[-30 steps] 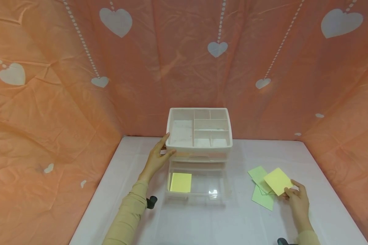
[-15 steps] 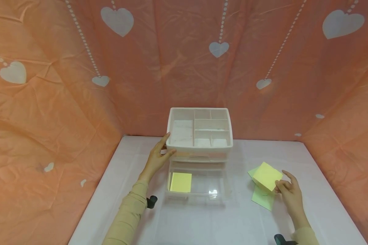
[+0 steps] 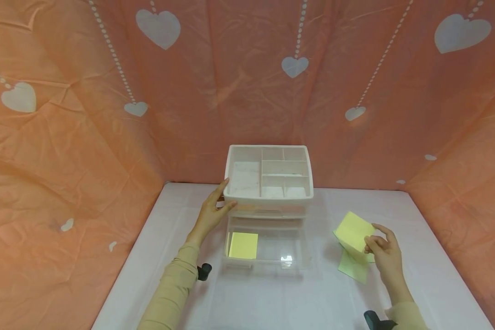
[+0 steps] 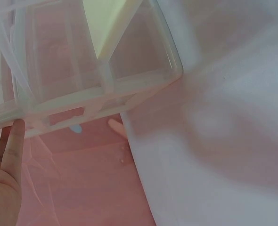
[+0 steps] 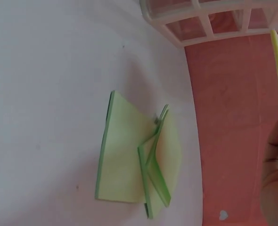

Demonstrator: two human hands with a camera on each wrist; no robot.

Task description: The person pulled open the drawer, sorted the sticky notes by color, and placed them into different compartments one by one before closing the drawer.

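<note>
A white drawer organizer [image 3: 272, 200] stands at the back of the table, with its clear lower drawer [image 3: 278, 243] pulled out. My left hand [image 3: 208, 217] rests against its left front corner, thumb on the front and straight fingers along the side, also seen in the left wrist view. A yellow sticky note pad [image 3: 244, 246] lies in the drawer's left part. My right hand [image 3: 387, 256] pinches another yellow sticky note pad [image 3: 352, 231], tilted above the table. Beneath it, partly covered, are several green sticky note pads [image 3: 353, 268], overlapping in the right wrist view.
Divided compartments form the organizer's top tray [image 3: 246, 178]. An orange cloth [image 3: 247, 91] with white hearts surrounds the table's back and sides. White tabletop [image 3: 313, 302] lies in front of the drawer.
My right hand has moved left and slightly away from me with the yellow sticky note pad, now over the green pads. The left hand stays at the organizer.
</note>
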